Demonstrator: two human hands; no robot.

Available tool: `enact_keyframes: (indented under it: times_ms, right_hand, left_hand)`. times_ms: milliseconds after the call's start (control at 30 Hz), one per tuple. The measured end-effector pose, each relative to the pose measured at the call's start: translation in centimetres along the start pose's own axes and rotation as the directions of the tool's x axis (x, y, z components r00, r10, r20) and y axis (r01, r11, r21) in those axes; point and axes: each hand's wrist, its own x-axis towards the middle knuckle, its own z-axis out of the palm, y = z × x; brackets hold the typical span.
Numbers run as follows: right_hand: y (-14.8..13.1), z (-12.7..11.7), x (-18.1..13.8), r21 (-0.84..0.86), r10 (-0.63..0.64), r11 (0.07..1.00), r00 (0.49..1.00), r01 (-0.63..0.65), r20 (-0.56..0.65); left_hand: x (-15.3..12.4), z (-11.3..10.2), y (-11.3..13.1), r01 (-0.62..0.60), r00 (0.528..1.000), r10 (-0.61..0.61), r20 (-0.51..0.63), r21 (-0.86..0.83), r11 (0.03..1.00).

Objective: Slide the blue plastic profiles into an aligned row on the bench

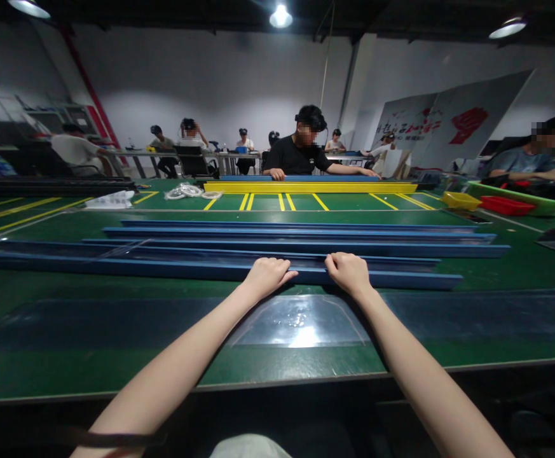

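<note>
A long blue channel-shaped rail [191,270] lies crosswise on the green table. Both of my hands are on it near its right half. My left hand [268,275] grips the near wall, fingers curled over the edge and thumb pointing right. A short way to the right, my right hand [348,270] is closed over the same rail. Just beyond lie further blue rails [306,245], roughly parallel. Between my forearms and across the near side of the table, a clear plastic sheet [287,321] lies flat and reflects the light. My fingertips are hidden inside the rail.
Across the green table [277,369] a co-worker [301,149] has both hands at another blue rail, behind a yellow rail [310,188]. Coiled white cable [184,191] and a white plastic bag [110,200] lie at the left. Yellow [461,201] and red trays [506,205] stand right.
</note>
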Motion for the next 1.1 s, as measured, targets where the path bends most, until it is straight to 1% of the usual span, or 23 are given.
enact_keyframes:
  times_ms: [333, 533, 667, 867, 1100]
  right_hand:
    - [0.0, -0.19, -0.11, 0.001, -0.009, 1.0, 1.0, 0.009, 0.011]
    - [0.02, -0.43, 0.0, -0.03, -0.094, 0.995, 0.988, 0.098, 0.119]
    - [-0.02, -0.58, 0.03, -0.036, -0.11, 0.993, 0.984, 0.117, 0.143]
    - [0.04, -0.83, 0.05, -0.019, -0.119, 0.992, 0.973, 0.125, 0.2]
    - [0.06, -0.84, 0.01, 0.013, -0.125, 0.992, 0.974, 0.125, 0.19]
  left_hand:
    - [-0.02, -0.02, 0.11, 0.006, 1.0, -0.006, -0.002, 0.011, 1.0]
    - [-0.19, -0.08, 0.23, -0.022, 0.999, 0.023, -0.045, 0.008, 1.0]
    - [-0.17, -0.14, 0.23, -0.04, 0.999, 0.04, -0.026, -0.037, 0.998]
    - [-0.03, -0.29, 0.25, 0.0, 0.999, 0.002, 0.032, -0.04, 0.999]
    - [0.03, -0.47, 0.37, 0.011, 0.999, -0.01, 0.035, -0.019, 1.0]
